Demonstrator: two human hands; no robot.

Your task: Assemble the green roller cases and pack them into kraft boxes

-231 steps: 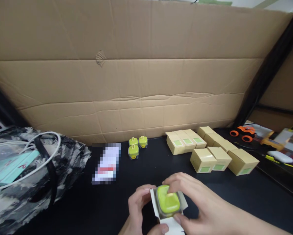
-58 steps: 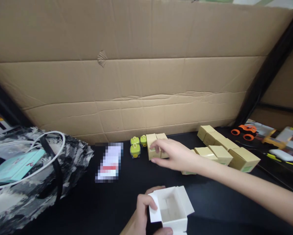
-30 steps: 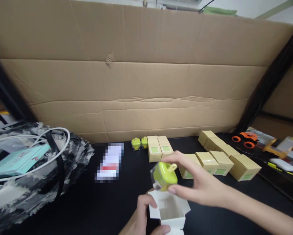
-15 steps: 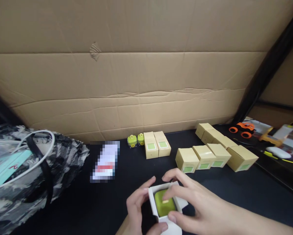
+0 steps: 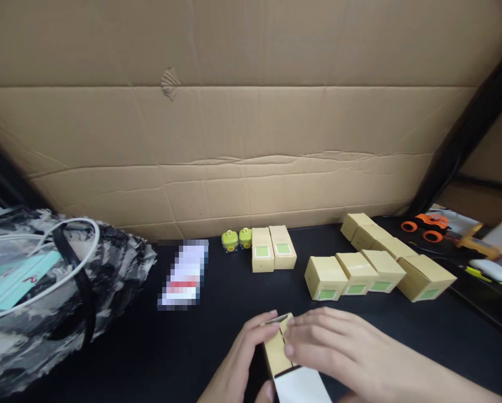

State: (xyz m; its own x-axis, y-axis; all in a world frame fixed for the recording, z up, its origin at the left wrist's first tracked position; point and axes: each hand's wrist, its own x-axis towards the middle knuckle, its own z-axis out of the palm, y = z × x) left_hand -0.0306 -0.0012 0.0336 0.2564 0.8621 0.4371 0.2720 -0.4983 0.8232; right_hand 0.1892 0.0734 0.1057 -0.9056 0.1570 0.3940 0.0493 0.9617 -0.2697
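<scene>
A small cardboard box (image 5: 304, 386) is between my hands near the bottom of the view, its yellow side flaps folded inward over the top. Its white-lined end flap points toward me and stands open. My left hand (image 5: 243, 358) grips the box from the left, with fingers over the far corner and the thumb low at the near side. My right hand (image 5: 330, 348) lies over the right side, its fingers together and pressing on the folded flap. The flaps cover whatever is inside the box.
Two yellow boxes (image 5: 262, 252) stand beside two small green toys (image 5: 230, 241) at the back. Several more boxes (image 5: 325, 275) form rows at the right, near an orange toy truck (image 5: 430, 225). A patterned bag (image 5: 120, 268) sits left, and a cardboard sheet (image 5: 251, 123) rises behind.
Half a second ago the box was open with a green object showing inside. Now the side flaps are folded over it, and my right hand has moved from the object onto the flaps.
</scene>
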